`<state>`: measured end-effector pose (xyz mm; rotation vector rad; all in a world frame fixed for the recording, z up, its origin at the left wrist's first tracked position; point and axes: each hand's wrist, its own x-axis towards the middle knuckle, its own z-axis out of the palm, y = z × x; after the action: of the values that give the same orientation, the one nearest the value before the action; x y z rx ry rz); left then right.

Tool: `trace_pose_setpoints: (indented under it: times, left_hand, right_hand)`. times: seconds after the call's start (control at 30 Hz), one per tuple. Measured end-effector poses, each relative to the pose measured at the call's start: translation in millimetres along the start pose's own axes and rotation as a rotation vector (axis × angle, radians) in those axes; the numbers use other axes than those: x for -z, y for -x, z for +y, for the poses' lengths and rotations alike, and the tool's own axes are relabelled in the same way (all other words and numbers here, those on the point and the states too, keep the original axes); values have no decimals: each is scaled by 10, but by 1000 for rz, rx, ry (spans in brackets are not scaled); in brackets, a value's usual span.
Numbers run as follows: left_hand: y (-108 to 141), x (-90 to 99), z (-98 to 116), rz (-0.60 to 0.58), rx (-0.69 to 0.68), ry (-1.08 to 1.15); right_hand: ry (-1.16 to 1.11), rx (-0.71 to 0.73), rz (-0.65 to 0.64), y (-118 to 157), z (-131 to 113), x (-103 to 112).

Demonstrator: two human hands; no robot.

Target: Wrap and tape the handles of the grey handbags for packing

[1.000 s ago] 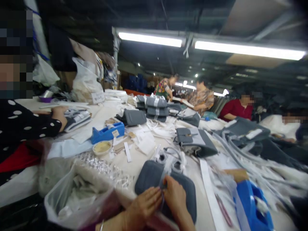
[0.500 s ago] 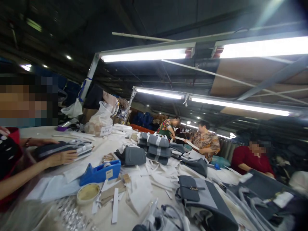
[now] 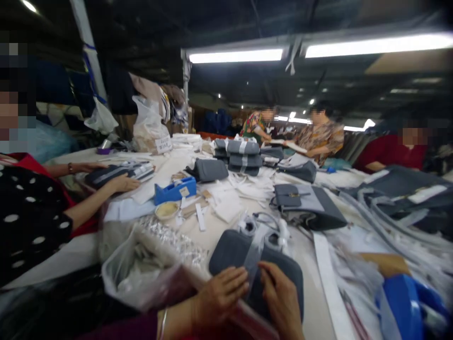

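A dark grey bag [image 3: 226, 248] lies on the table in front of me, with a pale translucent strip [image 3: 255, 245] across its middle and wrapped handles at its far side. My left hand [image 3: 221, 293], a bangle at its wrist, rests with fingers stretched out on the bag's near left part, at the strip. To the strip's right, my right hand [image 3: 279, 295] touches the bag with fingers bent; whether it pinches anything is too blurred to tell.
A clear plastic sack [image 3: 120, 269] stands at left. Beyond it are a blue tape dispenser [image 3: 175, 190], a tape roll [image 3: 167, 210] and stacked bags [image 3: 244, 158]. Another dispenser [image 3: 406, 307] is at lower right. A person [image 3: 35, 212] handles a bag at left; others work across the table.
The view has tipped down, bringing both my hands and the whole bag in front of me into sight. The co-worker at left still has both hands on a bag.
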<state>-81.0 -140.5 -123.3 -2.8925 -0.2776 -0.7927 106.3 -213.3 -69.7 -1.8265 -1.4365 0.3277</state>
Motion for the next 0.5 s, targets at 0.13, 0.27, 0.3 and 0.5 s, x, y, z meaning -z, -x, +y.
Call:
trace_pose_setpoints:
  times: [0.13,0.27,0.3,0.5]
  left_hand:
    - [40,2,42,-49,36,144]
    - [-8,-34,-10,-51,32,189]
    - [-9,-31,-9,-47,29,188]
    - [6,-25,19,-37,27,149]
  right_hand:
    - [29,-60,73,369,34,-24]
    - [239,50,-11,647,-61,-141]
    - [314,70,-43,686,-72,-180]
    - [603,77,-103,649,-127,-292]
